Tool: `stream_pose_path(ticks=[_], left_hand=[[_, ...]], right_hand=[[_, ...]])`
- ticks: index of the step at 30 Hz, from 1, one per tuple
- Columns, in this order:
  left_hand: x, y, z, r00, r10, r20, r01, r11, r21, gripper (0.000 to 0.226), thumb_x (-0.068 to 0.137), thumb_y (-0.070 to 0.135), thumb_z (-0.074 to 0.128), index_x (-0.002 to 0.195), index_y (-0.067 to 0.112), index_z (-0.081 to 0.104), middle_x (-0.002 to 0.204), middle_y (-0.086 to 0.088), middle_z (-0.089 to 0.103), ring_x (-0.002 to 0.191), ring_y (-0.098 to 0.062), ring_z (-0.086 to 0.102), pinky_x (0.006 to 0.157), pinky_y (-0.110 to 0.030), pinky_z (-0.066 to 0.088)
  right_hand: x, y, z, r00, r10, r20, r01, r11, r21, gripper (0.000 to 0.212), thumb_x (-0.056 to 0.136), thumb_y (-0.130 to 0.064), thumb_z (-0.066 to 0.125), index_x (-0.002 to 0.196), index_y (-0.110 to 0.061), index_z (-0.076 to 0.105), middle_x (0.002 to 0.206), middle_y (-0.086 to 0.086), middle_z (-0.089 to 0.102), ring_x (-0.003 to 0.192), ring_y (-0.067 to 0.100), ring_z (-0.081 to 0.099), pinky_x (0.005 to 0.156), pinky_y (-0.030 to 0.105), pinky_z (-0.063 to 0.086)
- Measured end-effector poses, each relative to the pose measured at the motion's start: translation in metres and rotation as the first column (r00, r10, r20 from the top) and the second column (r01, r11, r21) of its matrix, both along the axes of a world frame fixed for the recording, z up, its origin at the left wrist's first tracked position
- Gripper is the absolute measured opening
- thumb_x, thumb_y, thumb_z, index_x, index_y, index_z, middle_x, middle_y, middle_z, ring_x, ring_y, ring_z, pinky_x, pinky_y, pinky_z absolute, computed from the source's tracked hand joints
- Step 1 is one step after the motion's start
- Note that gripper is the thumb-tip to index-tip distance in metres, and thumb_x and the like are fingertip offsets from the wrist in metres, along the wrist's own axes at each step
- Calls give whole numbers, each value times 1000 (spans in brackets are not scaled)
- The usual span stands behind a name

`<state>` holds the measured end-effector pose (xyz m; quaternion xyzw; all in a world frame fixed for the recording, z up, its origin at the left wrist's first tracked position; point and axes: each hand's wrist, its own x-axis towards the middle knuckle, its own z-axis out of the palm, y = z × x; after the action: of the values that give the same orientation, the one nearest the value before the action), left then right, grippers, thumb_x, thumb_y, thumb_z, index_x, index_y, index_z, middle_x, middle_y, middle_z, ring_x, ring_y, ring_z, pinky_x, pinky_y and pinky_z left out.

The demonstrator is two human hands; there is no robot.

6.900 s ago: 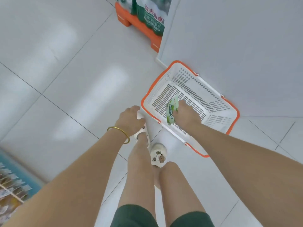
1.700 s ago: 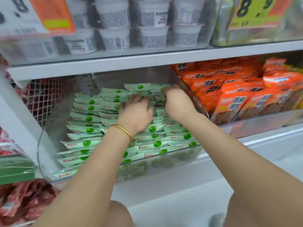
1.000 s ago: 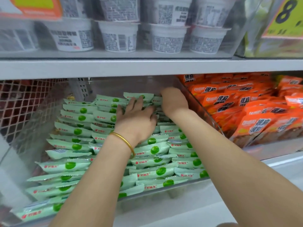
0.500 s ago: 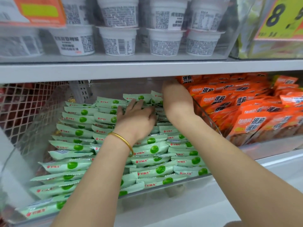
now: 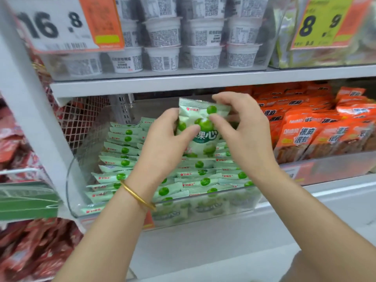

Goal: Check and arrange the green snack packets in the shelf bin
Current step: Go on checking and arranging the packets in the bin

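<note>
A clear plastic shelf bin [image 5: 70,192] holds several rows of green snack packets [image 5: 122,149] standing on edge. Above the rows I hold one green packet [image 5: 200,129] upright, its printed front facing me. My left hand [image 5: 164,143], with a gold bangle at the wrist, grips the packet's left edge, thumb across the front. My right hand [image 5: 242,129] pinches its upper right part between thumb and fingers. The lower end of the packet is just above the packets in the bin.
Orange snack packets [image 5: 301,135] fill the neighbouring bin on the right. White cups [image 5: 162,33] stand on the shelf [image 5: 183,80] above, with price tags [image 5: 61,25] hanging in front. Red packets [image 5: 24,251] and a wire mesh divider [image 5: 81,121] lie to the left.
Both hands were reaching flat among the packets at the back of the bin; now they have lifted one green packet out and hold it upright above the rows.
</note>
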<state>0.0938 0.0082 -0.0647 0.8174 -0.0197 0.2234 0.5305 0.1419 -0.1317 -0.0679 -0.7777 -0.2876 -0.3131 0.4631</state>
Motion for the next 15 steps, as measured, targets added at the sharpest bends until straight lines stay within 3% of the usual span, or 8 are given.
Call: stream_pose_path(ticks=[3, 5, 8, 11, 13, 15], left_hand=[[-14, -1, -7, 998, -1, -57, -10, 980, -199, 25, 90, 14, 62, 114, 14, 55, 95, 0, 72, 79, -12, 70, 57, -25, 55], [-17, -3, -10, 996, -12, -90, -12, 966, -257, 29, 90, 17, 61, 117, 13, 51, 91, 1, 73, 75, -10, 71, 56, -23, 55], [-16, -5, -13, 994, -32, -105, -1, 954, -301, 36, 91, 17, 59, 124, 11, 45, 90, -1, 73, 72, -9, 70, 57, -23, 55], [-14, -6, -16, 977, -157, -147, 110, 952, -287, 62, 87, 16, 63, 140, 17, 32, 106, 0, 71, 86, -13, 70, 68, -29, 58], [-13, -6, -18, 958, -235, -166, 182, 942, -282, 82, 81, 5, 68, 145, 24, 20, 117, 2, 65, 90, -13, 69, 66, -30, 58], [-10, -4, -20, 946, -277, -170, 224, 935, -276, 95, 78, -4, 68, 149, 25, 11, 123, 3, 60, 93, -10, 67, 67, -28, 57]], right_hand=[[-6, -6, -7, 954, 160, -252, -121, 979, 162, 35, 85, -14, 65, 114, -29, 51, 108, -3, 58, 86, 10, 62, 79, 30, 53], [-8, -8, -12, 889, 285, -357, -227, 954, 196, 38, 89, -15, 62, 119, -33, 49, 104, -5, 58, 73, 5, 58, 67, 23, 49], [-7, -10, -16, 858, 371, -354, -320, 927, 196, 30, 91, -6, 58, 115, -24, 59, 81, -25, 57, 68, -6, 52, 63, 10, 40], [-5, -12, -16, 855, 354, -379, -255, 923, 288, 25, 89, -1, 58, 104, -19, 66, 65, -28, 57, 57, -9, 53, 55, 6, 39], [-4, -13, -16, 838, 363, -409, -217, 907, 360, 23, 90, -1, 57, 103, -18, 67, 72, -22, 60, 59, -8, 55, 55, 7, 41], [-2, -13, -16, 815, 387, -432, -193, 883, 428, 23, 92, -2, 54, 100, -18, 67, 88, -9, 68, 74, -2, 63, 64, 16, 50]])
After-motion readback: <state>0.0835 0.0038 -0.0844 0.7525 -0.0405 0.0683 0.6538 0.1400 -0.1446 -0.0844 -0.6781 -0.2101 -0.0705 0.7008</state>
